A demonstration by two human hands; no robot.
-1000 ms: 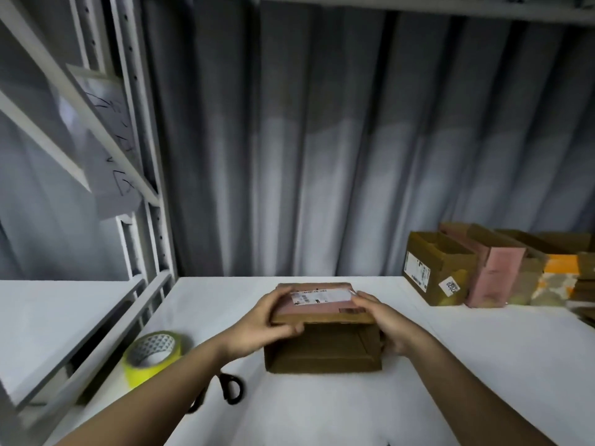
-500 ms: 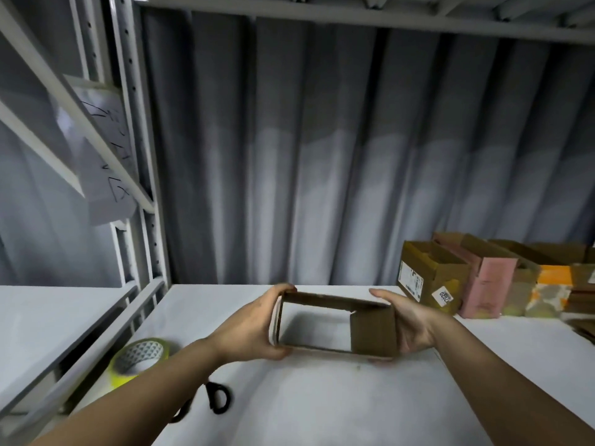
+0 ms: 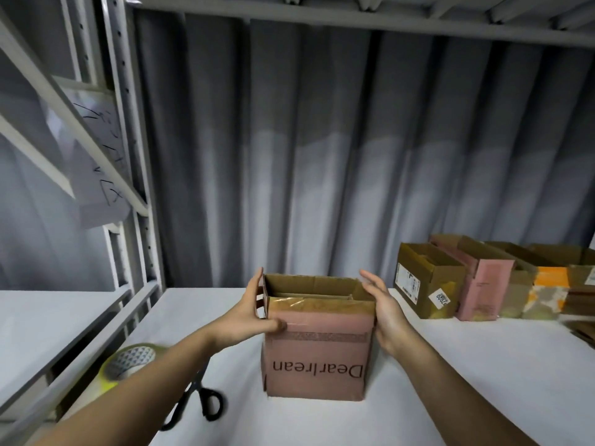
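A cardboard box (image 3: 315, 358) stands upright on the white table (image 3: 483, 365), top open, its pink front printed with upside-down lettering. Clear tape runs along the front's upper edge. My left hand (image 3: 248, 313) holds the box's top left corner, thumb on the front face and fingers up along the left side. My right hand (image 3: 386, 313) is flat against or just beside the right side, fingers straight; I cannot tell whether it touches.
A roll of yellow tape (image 3: 128, 365) and black scissors (image 3: 206, 403) lie at the table's left front. A row of open cardboard boxes (image 3: 428, 284) lines the back right. A metal shelf post (image 3: 135, 188) with a paper sheet (image 3: 96, 162) stands left; a grey curtain hangs behind.
The box was lying low between my hands, then tipped on its side with the opening facing me. Now it stands upright with the opening on top, both hands at its sides.
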